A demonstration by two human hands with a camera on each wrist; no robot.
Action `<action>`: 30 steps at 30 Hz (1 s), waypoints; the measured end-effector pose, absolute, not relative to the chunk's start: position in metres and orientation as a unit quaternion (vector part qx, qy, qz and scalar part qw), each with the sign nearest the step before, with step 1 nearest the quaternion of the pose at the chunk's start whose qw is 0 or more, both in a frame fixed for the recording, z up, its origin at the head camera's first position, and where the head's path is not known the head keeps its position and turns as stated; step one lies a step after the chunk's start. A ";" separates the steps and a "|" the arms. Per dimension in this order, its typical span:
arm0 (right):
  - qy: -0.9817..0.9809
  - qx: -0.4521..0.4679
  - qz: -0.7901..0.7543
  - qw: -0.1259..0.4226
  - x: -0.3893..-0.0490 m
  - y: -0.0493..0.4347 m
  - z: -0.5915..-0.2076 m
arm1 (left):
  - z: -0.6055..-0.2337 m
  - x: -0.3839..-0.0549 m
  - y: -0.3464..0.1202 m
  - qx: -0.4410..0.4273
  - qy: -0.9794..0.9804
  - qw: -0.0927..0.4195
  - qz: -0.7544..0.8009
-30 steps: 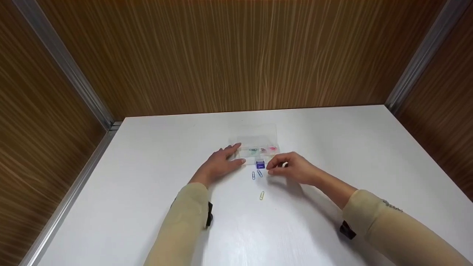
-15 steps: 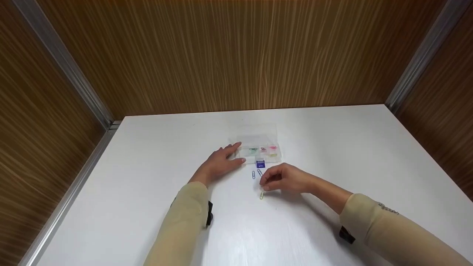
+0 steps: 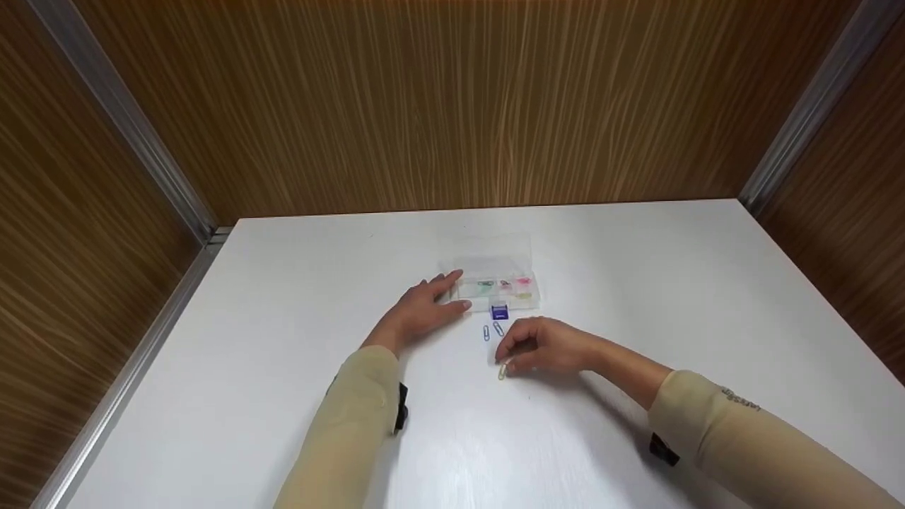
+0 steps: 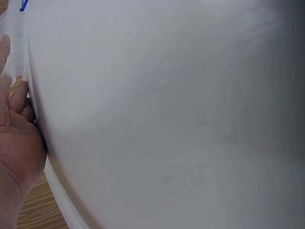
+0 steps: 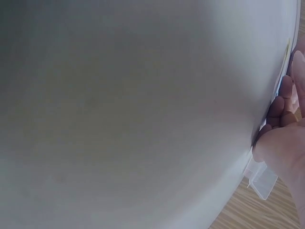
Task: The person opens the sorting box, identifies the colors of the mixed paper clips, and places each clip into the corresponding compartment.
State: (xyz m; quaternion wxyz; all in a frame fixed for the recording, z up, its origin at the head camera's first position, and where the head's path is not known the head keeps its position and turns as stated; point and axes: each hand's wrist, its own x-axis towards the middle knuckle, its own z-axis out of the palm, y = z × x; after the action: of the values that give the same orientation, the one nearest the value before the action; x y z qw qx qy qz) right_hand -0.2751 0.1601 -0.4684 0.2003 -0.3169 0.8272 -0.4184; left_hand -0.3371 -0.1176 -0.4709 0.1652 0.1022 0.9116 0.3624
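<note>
A clear plastic box (image 3: 481, 305) with its lid laid back stands mid-table; coloured paper clips lie in some compartments. My left hand (image 3: 419, 311) rests at the box's left side, its fingers extended along it. In the left wrist view, part of my left hand (image 4: 19, 148) shows at the left edge. My right hand (image 3: 548, 345) is in front of the box, curled fingertips and thumb at the upper end of a yellow paper clip (image 3: 502, 372). In the right wrist view the yellow clip (image 5: 287, 47) is a thin line by the fingers.
Two blue paper clips, one upright blue clip (image 3: 486, 333) and one slanted blue clip (image 3: 498, 329), lie just before the box. A purple label (image 3: 500, 312) marks its front. Wood-grain panels (image 3: 452, 106) enclose the white table (image 3: 297, 283) at the back and sides.
My right hand has come from the box's front right corner down to the yellow paper clip, its fingertips closing around the clip's end. My left hand has stayed at the box.
</note>
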 end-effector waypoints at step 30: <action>0.832 -0.356 -0.391 0.167 -0.272 0.156 -0.467 | -0.467 -0.333 -0.119 0.111 0.909 0.155 0.370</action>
State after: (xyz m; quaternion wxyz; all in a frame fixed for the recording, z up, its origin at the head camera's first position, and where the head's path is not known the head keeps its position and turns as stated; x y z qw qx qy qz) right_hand -0.2716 0.1563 -0.4673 0.1671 -0.3557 0.8324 -0.3908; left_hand -0.3328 -0.1189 -0.4673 0.1546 0.1108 0.9094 0.3699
